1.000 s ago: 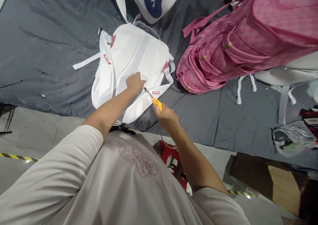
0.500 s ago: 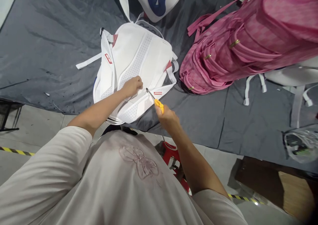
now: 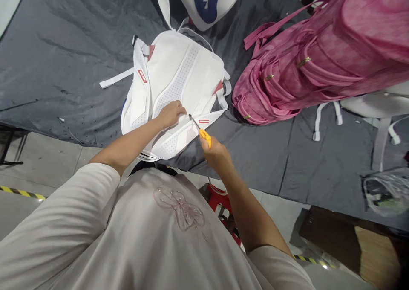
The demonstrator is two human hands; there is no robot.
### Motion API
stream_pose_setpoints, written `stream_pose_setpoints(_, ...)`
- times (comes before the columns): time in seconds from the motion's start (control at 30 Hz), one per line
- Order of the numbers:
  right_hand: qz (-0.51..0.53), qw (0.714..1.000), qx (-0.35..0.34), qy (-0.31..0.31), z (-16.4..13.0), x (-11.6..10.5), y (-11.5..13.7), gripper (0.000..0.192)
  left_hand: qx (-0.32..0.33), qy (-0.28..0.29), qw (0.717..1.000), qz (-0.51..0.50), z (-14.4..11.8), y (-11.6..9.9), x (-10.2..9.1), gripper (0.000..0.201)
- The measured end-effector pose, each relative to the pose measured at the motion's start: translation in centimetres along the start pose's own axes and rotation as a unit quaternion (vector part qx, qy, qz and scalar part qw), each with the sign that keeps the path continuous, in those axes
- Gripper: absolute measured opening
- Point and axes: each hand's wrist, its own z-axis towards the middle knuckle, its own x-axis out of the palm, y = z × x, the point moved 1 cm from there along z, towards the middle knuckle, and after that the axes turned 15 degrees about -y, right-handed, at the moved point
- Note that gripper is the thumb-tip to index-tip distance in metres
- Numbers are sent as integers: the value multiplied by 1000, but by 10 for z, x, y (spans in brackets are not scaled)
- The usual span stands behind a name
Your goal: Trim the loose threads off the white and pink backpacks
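Observation:
A white backpack (image 3: 204, 68) lies with its back panel and straps upward on the grey cloth. My left hand (image 3: 171, 112) rests on its lower middle, fingers curled and pressed together in a pinch; what they hold, if anything, is too small to name. My right hand (image 3: 217, 152) is closed around yellow-handled scissors (image 3: 205, 137) at the pack's lower right edge. Their dark tip points up and left, close to my left fingertips, over the right shoulder strap (image 3: 183, 136). That strap carries a small red-outlined label.
Pink backpacks (image 3: 287, 72) are stacked to the right. A white-and-blue bag (image 3: 220, 4) lies beyond the white one. Farther right are white straps (image 3: 380, 143) and a clear plastic bag (image 3: 388, 192). A red stool (image 3: 219, 198) stands below the table edge.
The view has shifted slightly, so the bags appear a little farther right. My hands and the scissors keep nearly the same place on the white backpack.

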Motion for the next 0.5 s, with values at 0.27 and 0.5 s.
stream_pose_setpoints(0.27, 10, 1000, 1, 5, -4, -4, 2, 49, -15, 16, 1000, -15, -6, -11, -9, 38)
stream_pose_setpoints(0.5, -9, 1000, -9, 6, -1, -10, 13, 55, -68, -52, 996, 2, -36, -28, -13, 54)
